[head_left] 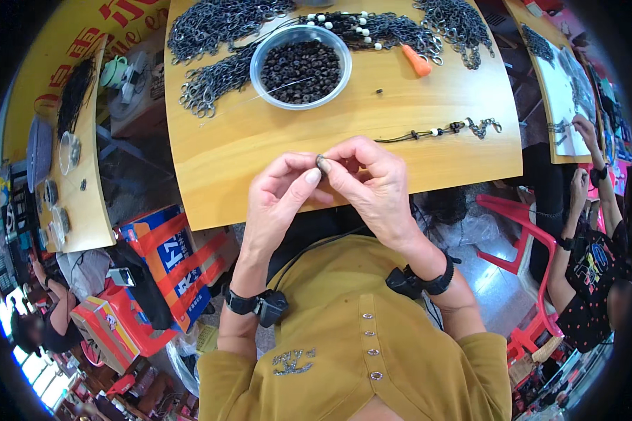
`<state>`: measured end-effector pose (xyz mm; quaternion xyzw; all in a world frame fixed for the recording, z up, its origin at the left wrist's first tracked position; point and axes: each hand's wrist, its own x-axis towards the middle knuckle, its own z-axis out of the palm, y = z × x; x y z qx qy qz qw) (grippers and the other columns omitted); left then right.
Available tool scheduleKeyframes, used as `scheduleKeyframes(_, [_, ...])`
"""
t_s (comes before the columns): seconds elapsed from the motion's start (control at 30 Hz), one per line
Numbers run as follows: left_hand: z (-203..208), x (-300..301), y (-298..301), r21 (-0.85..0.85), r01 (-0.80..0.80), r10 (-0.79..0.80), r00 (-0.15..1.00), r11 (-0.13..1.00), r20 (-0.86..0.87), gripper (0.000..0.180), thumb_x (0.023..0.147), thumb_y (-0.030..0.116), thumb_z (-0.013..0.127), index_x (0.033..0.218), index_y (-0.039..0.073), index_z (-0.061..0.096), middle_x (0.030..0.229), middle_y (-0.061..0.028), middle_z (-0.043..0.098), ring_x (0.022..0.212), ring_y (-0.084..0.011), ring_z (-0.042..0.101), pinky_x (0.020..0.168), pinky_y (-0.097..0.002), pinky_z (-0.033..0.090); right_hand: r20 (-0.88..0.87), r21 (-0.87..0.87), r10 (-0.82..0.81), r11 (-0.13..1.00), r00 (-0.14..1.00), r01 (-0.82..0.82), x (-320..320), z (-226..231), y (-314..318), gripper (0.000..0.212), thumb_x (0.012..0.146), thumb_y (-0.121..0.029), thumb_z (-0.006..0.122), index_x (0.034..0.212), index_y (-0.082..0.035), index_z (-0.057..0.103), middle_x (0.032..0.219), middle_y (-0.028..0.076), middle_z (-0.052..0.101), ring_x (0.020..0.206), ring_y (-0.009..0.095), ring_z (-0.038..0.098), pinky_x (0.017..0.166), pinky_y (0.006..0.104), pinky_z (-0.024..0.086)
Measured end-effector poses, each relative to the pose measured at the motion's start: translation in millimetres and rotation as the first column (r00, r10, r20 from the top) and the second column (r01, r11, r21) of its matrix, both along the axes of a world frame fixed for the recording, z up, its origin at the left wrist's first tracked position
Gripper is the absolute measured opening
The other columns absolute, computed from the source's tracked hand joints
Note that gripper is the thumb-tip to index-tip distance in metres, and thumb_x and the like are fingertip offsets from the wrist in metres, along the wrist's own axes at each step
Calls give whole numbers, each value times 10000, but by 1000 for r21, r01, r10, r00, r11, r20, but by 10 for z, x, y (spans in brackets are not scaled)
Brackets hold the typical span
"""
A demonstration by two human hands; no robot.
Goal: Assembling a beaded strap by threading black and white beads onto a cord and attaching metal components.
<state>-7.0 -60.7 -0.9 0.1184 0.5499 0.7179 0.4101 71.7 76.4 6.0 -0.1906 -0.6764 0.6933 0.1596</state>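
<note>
Dark bead (322, 163) pinched between both hands: left hand (282, 195), right hand (373, 184) | raised off surface (246, 147) for threading | bead bowl (300, 67) just beyond, within reach

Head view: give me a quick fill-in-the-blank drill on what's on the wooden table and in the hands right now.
1. The clear bowl holds dark ____.
2. The left hand and right hand pinch one small dark bead ____ them.
3. The tool lying right of the bowl has an ____ handle.
4. Heaps of metal ____ lie along the table's far edge.

Missing words: beads; between; orange; chains
</note>
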Motion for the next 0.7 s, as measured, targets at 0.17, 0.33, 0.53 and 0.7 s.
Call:
scheduleKeyframes(0.17, [-49,-57,-15,20,-60,61,996,998,-64,120,934,100,590,1009,7,603,919,-23,605,699,-81,560,588,-203,469,-1,-50,36,998,999,-36,12,26,27,61,873,-40,645,903,13,637,802,16,586,652,41,507,566,199,420])
scheduleKeyframes(0.33, [19,-132,-11,-76,-45,17,941,996,-338,67,885,13,619,946,-10,634,877,-15,566,745,-68,522,657,-194,420,74,5,129,992,989,-130,57,99,169,101,861,-69,660,934,0,648,801,40,602,656,77,535,575,223,435])
scheduleKeyframes(0.53, [55,-177,1,-73,-85,53,931,994,-360,67,860,-20,624,925,-16,642,912,-27,579,790,-68,541,704,-209,435,159,791,-123,610,980,-52,202,26,591,137,779,-100,686,906,-73,639,833,69,587,779,257,605,655,343,495])
scheduleKeyframes(0.7, [77,-175,76,-58,-93,59,902,994,-428,70,854,-21,632,921,-5,645,932,-28,587,834,-75,568,699,-204,453,125,851,-65,520,990,-73,143,-21,581,132,764,-123,696,875,-94,632,844,43,575,824,230,598,660,342,494])
